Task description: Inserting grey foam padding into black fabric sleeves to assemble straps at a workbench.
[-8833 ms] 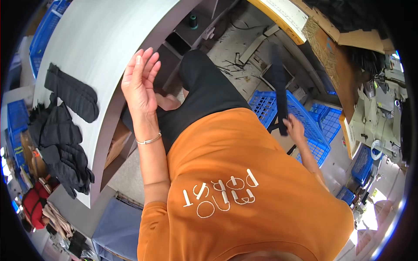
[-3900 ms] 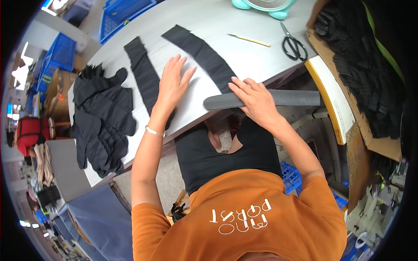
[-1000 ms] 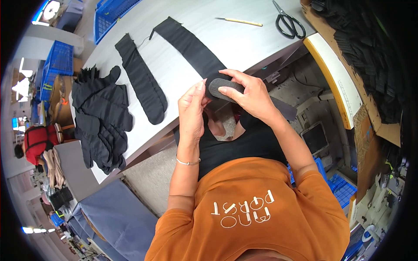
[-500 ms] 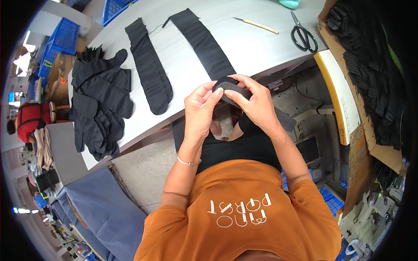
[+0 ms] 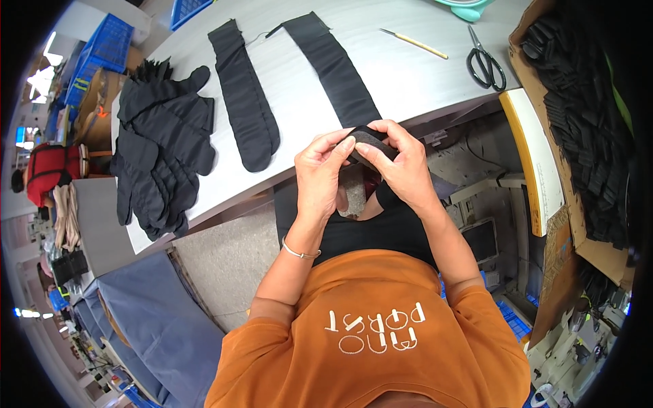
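A small black fabric piece (image 5: 368, 141) is held just off the near edge of the counter (image 5: 408, 75), pinched between the fingers of the left hand (image 5: 322, 170) and the right hand (image 5: 403, 166). It appears to be in the course of being folded or turned. A steady pinch from both sides seems needed next. Two long black strips (image 5: 245, 95) lie flat on the counter, a pile of black pieces (image 5: 160, 146) beside them.

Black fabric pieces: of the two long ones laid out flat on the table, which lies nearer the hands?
The right-hand strip, straight-edged; its near end reaches the hands. The rounded-end piece lies farther left.
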### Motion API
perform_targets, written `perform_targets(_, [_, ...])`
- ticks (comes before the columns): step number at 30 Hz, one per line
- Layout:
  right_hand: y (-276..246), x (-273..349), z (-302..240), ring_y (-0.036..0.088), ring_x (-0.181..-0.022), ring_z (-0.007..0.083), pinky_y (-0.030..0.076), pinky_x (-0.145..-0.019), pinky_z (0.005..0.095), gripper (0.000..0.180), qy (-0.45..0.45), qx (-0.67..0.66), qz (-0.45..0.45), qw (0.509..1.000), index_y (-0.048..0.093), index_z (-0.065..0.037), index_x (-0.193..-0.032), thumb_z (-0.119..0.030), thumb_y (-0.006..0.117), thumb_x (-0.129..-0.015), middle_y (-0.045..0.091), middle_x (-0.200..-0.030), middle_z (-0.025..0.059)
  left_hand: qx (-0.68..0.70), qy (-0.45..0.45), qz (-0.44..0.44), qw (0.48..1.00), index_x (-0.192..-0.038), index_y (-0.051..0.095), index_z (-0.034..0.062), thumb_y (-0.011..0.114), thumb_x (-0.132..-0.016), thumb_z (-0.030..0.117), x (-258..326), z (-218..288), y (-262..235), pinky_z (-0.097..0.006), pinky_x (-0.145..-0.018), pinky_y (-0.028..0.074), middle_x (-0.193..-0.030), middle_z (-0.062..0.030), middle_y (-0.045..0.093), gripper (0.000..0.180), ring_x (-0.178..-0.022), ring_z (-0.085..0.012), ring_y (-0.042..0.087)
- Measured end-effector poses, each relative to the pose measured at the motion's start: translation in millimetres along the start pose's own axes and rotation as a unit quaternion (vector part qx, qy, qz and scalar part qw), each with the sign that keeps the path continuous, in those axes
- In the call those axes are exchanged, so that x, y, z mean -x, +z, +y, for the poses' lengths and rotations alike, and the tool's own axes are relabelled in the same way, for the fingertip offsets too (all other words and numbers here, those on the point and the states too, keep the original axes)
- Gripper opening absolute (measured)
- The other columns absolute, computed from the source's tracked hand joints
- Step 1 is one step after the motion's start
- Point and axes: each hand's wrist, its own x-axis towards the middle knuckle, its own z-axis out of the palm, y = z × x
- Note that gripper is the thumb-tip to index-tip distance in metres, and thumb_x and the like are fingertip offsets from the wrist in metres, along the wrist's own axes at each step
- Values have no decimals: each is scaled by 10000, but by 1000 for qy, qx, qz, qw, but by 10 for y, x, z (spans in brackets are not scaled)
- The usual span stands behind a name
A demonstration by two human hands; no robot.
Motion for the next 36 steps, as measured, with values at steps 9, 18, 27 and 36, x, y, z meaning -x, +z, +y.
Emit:
perform_targets(9, [-158,-67,35,561,-703,45,467,-623,220,174,86,-161,-109,977,682,-15,-952,-139,756,-854,656,-782,-7,87,-100,-33,991,-1101,692,19,675,-943,125,-66,-53,-162,-211,-677,482,-903,-7,682,190,-736,-63,577])
perform_targets(18, [-257,-5,-55,551,-710,70,468,-625,246,251,23,-37,-85,995,646,-20,-956,-131,792,-785,633,-816,6,152,-234,-200,939,-1071,631,34,647,-964,137,-157,-62,-231,-176,-648,500,-905,-19,666,150,-740,-63,602])
perform_targets(27, [-246,89,-74,520,-682,115,476,-644,274,434,52,17,-22,998,574,-45,-969,-183,863,-677,593,-902,36,50,-194,-234,951,-1049,605,34,609,-982,155,-51,27,-183,-152,-578,400,-826,24,589,138,-630,-30,455])
perform_targets(36, [-230,172,-124,587,-683,55,487,-584,225,213,147,-127,-98,976,653,-5,-855,-127,813,-785,661,-733,16,-10,-67,-192,979,-980,568,54,544,-1016,153,101,-125,-155,-183,-590,396,-819,45,556,108,-666,-20,449])
